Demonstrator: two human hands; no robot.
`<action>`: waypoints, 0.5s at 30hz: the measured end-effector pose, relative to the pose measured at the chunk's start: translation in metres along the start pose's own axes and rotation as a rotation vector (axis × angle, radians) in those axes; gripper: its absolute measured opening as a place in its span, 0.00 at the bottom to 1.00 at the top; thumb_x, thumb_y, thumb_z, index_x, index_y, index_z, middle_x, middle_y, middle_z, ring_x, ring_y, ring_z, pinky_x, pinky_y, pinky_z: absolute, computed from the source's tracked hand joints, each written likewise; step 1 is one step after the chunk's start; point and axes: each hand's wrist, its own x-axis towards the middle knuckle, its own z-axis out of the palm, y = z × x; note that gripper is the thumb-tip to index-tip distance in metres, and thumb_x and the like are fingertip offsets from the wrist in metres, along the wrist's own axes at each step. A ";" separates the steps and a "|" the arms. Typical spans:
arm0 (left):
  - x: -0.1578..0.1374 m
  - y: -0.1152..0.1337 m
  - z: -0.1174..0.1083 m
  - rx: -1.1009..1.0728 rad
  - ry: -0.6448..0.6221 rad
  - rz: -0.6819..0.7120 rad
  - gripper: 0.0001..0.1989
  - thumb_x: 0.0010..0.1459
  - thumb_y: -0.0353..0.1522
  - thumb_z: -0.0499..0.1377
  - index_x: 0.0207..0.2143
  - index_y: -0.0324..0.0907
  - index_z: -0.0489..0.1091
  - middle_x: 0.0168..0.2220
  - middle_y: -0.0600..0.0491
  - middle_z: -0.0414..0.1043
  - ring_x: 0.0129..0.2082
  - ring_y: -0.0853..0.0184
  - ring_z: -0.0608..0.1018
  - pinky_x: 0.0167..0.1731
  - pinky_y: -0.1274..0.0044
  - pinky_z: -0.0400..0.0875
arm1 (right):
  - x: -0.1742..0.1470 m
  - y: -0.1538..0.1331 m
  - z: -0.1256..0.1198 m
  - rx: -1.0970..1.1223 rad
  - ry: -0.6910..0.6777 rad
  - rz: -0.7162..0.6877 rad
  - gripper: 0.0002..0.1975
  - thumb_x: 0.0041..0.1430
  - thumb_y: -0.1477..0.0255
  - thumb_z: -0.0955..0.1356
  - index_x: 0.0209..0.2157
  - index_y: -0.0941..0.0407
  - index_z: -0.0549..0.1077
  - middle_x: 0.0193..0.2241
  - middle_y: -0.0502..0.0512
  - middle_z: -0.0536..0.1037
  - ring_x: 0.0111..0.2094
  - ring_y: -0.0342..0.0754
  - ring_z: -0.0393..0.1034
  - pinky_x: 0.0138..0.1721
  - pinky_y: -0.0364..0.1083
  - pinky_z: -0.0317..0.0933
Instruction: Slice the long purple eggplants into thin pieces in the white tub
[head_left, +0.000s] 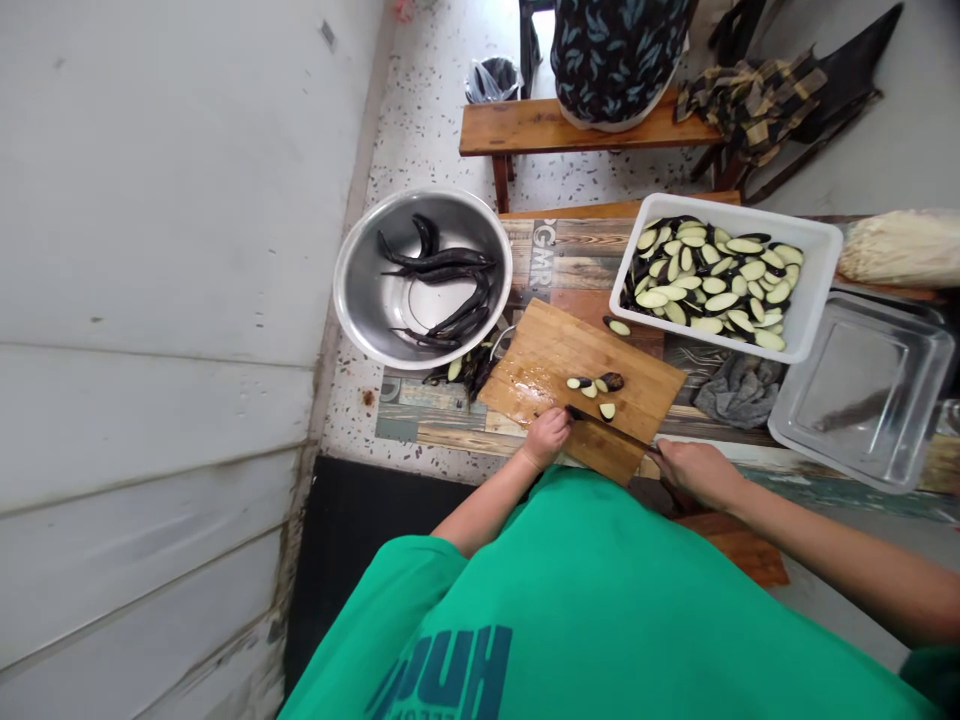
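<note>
My right hand point(697, 470) grips the handle of a knife point(615, 431), its dark blade lying slantwise over the near part of the wooden cutting board point(555, 345). My left hand point(549, 437) is closed at the board's near edge, around a dark eggplant point(574, 411) that is mostly hidden by the fingers, close to the blade's tip. Just beyond the knife lie several cut eggplant pieces point(590, 390) and a brownish stem end point(613, 381). One eggplant slice point(617, 326) rests off the board, on the table.
A steel bowl point(349, 290) with several whole eggplants stands left. Eggplant trimmings point(476, 372) lie beside it. On the right are a white tub point(817, 290) of eggplant slices, a grey cloth point(739, 390) and a clear plastic lid or box point(862, 400). A person point(622, 60) sits on a bench point(517, 128) opposite.
</note>
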 end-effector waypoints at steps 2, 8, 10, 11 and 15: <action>0.001 -0.001 0.000 0.024 0.014 0.023 0.19 0.69 0.33 0.42 0.34 0.41 0.71 0.38 0.46 0.74 0.42 0.65 0.76 0.46 0.66 0.75 | 0.012 -0.008 -0.001 0.015 -0.002 -0.005 0.20 0.68 0.63 0.54 0.41 0.60 0.71 0.33 0.63 0.80 0.35 0.55 0.77 0.27 0.45 0.54; 0.004 0.005 -0.006 0.197 0.130 0.135 0.16 0.68 0.29 0.46 0.33 0.38 0.71 0.39 0.45 0.75 0.40 0.66 0.76 0.40 0.69 0.76 | 0.055 -0.043 -0.004 0.054 0.112 0.033 0.22 0.68 0.60 0.53 0.41 0.60 0.71 0.35 0.65 0.80 0.35 0.53 0.76 0.27 0.44 0.55; 0.005 0.009 -0.010 0.240 0.150 0.109 0.14 0.67 0.30 0.48 0.34 0.38 0.72 0.39 0.45 0.75 0.40 0.65 0.75 0.39 0.71 0.75 | 0.056 -0.046 -0.005 0.081 0.149 0.063 0.22 0.68 0.61 0.54 0.42 0.60 0.70 0.35 0.64 0.80 0.35 0.52 0.76 0.27 0.44 0.55; 0.006 0.012 -0.012 0.257 0.155 0.080 0.13 0.67 0.30 0.49 0.35 0.39 0.72 0.40 0.45 0.75 0.40 0.65 0.75 0.39 0.70 0.75 | 0.053 -0.045 -0.006 0.094 0.158 0.096 0.22 0.68 0.61 0.53 0.42 0.60 0.70 0.35 0.64 0.80 0.34 0.52 0.76 0.27 0.43 0.55; 0.005 0.015 -0.017 0.226 0.116 -0.011 0.13 0.67 0.31 0.49 0.36 0.40 0.73 0.40 0.45 0.74 0.43 0.63 0.74 0.42 0.68 0.73 | 0.028 -0.036 -0.008 0.093 0.147 0.141 0.21 0.68 0.61 0.53 0.41 0.59 0.69 0.34 0.62 0.80 0.32 0.51 0.75 0.26 0.43 0.53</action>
